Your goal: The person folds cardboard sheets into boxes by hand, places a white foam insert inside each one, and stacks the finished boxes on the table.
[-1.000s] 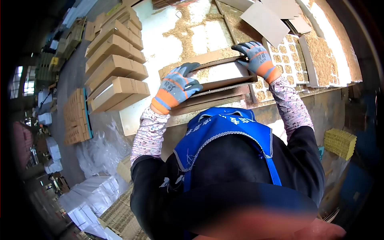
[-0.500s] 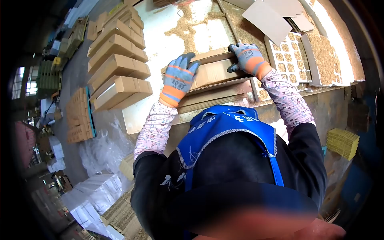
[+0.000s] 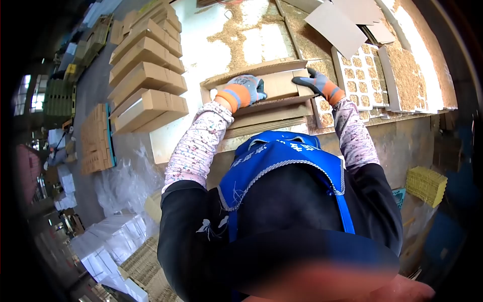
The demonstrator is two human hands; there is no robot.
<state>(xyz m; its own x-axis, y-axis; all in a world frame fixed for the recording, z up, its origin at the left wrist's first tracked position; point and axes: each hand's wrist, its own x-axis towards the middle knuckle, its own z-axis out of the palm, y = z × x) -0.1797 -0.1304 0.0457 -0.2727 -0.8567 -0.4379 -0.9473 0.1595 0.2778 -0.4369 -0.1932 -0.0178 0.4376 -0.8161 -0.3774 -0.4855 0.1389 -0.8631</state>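
An open, long cardboard box [image 3: 279, 85] lies across the near part of the table, its far flap raised. My left hand [image 3: 244, 91], in a grey and orange glove, is inside its left part with fingers curled; what they hold, if anything, is hidden. At the right end of the box, my right hand [image 3: 322, 86], gloved alike, rests with fingers stretched left over the inner cardboard and one finger apart by the far corner. Flat cardboard pieces [image 3: 266, 126] lie stacked between the box and the table's near edge.
Several cardboard boxes [image 3: 146, 75] stand in a row at the table's left. White gridded trays [image 3: 359, 75] with brown shredded filling are on the right, with grey cardboard sheets [image 3: 336, 27] behind them. Brown shreds [image 3: 231, 43] litter the white tabletop. Plastic film [image 3: 123, 181] lies on the floor left.
My left hand has moved from the box's far-left edge down into it, and its fingers have curled. My right hand has shifted slightly right and nearer, onto the box's right end.
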